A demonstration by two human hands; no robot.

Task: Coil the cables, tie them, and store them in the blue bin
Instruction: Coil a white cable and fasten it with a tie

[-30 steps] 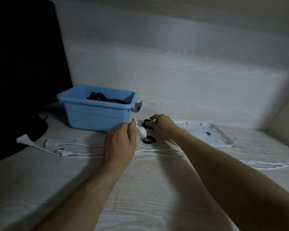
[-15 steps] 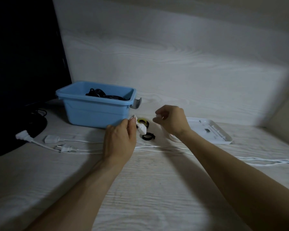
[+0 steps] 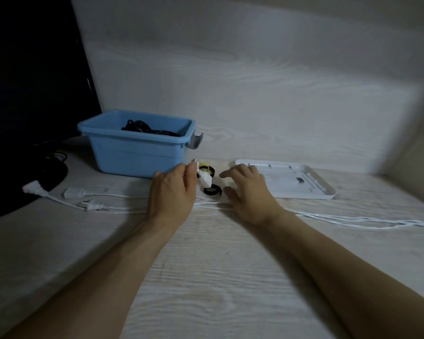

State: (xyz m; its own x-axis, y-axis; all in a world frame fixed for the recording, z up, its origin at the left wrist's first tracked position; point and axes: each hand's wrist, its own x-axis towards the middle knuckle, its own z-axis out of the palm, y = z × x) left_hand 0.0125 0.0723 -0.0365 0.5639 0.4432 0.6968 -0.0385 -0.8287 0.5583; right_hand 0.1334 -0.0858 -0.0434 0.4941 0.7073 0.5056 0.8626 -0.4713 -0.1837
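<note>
Black coiled cables (image 3: 145, 127) are already sitting in the blue bin (image 3: 137, 152). The white cables (image 3: 353, 217) are lying uncoiled and untied across the table. The left hand (image 3: 173, 192) is pinching a white plug (image 3: 205, 179), while the right hand (image 3: 249, 192) is resting with fingers relaxed, holding nothing, beside the black tie rings (image 3: 212, 190).

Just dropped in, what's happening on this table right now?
A person is tidying cables. Their left hand pinches a white plug next to the blue plastic bin, which already holds coiled black cables. The right hand rests open on the wooden table beside a black looped tie; another black tie and a yellow one lie behind the plug. Long white cables are uncoiled across the table, and a flat white plastic lid sits to the right.
</note>
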